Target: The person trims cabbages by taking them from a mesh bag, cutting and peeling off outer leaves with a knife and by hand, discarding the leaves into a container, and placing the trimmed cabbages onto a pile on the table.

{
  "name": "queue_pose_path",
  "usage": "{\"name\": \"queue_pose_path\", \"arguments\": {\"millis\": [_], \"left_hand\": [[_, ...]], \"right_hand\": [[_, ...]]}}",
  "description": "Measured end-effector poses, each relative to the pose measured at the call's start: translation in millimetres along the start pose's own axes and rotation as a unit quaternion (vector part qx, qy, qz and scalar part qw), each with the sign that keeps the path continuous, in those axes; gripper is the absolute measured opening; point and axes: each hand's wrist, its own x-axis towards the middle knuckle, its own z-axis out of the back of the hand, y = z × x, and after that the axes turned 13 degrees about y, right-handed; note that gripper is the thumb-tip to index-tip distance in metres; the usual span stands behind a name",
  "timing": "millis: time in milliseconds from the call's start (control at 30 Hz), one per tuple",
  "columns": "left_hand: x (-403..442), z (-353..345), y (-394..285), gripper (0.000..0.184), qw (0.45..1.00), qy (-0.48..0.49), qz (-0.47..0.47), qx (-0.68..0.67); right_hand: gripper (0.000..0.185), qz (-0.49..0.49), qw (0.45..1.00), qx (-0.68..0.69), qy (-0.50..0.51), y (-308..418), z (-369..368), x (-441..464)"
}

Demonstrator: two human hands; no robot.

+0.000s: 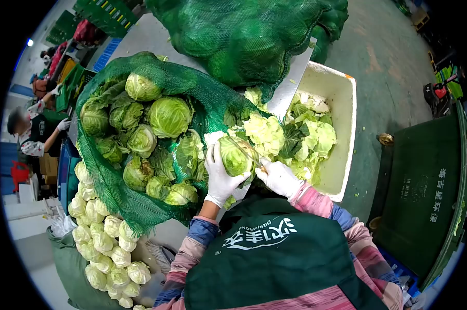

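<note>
My left hand [221, 177], in a white glove, is closed round the side of a green cabbage [235, 156]. My right hand [279, 177], also gloved, grips a knife [253, 154] whose thin blade lies against the right side of that cabbage. Part of the handle is hidden in my fingers. To the left, an opened green mesh sack [192, 85] holds several untrimmed cabbages [170, 117]. Loose cut leaves [264, 133] lie just beyond my right hand, beside a white foam box [348, 129] with more leaves in it.
A full green mesh sack [233, 39] rests on the metal table [140, 39] ahead. Pale trimmed cabbages [103, 243] are heaped at lower left. A large dark green bin [417, 191] stands at right. Another person [37, 129] works at far left, near green crates [106, 18].
</note>
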Motion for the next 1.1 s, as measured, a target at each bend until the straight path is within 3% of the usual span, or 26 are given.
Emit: {"name": "queue_pose_path", "arguments": {"millis": [100,400,500,633,667,733,900,933,967,1033,1067,1100], "left_hand": [[-2.1,-2.0,4.1,0.112,1.0,0.002,-0.004,0.002],[5.2,-1.6,1.8,0.112,1.0,0.009,0.021,-0.006],[9.1,-4.8,5.6,0.112,1.0,-0.003,0.017,0.01],[1.9,-3.6,3.9,0.11,1.0,0.001,-0.003,0.031],[6.3,-3.5,1.5,0.11,0.999,-0.003,-0.009,0.034],[1.1,-7.9,-5.2,0.11,0.998,0.015,-0.003,0.067],[-26.6,-0.2,26.9,0.116,0.997,-0.015,-0.029,-0.071],[-36.1,5.6,32.5,0.112,0.996,-0.002,0.006,-0.086],[-45.2,11.3,44.2,0.109,0.996,0.014,-0.009,-0.085],[-57.3,27.2,56.2,0.109,0.935,0.096,0.047,-0.337],[-57.0,50.7,38.0,0.105,0.849,0.147,0.152,-0.485],[-54.9,67.5,10.2,0.102,0.785,0.115,0.262,-0.549]], "right_hand": [[0.031,-0.027,0.998,0.01,0.052,-4.0,2.5,6.8],[0.033,-0.105,0.991,-0.053,0.064,-10.4,-2.7,24.4],[0.034,-0.071,0.996,-0.029,0.043,-19.2,-0.8,35.3],[0.035,-0.072,0.989,-0.054,0.119,-15.9,7.1,37.7],[0.033,-0.145,0.978,-0.021,0.148,-6.3,11.7,38.8],[0.031,-0.162,0.972,-0.075,0.15,-64.2,-26.8,63.6],[0.033,-0.12,0.983,-0.08,0.113,-46.2,-20.6,54.3],[0.035,-0.114,0.98,0.112,0.116,-34.6,-19.6,46.4],[0.04,-0.11,0.939,0.302,0.119,-27.9,-23.3,40.3],[0.048,-0.045,0.929,0.353,0.104,-18.0,-34.9,37.2],[0.048,-0.042,0.928,0.354,0.11,-14.6,-40.2,37.7],[0.048,-0.027,0.955,0.283,0.09,-11.7,-45.1,37.6]]}}
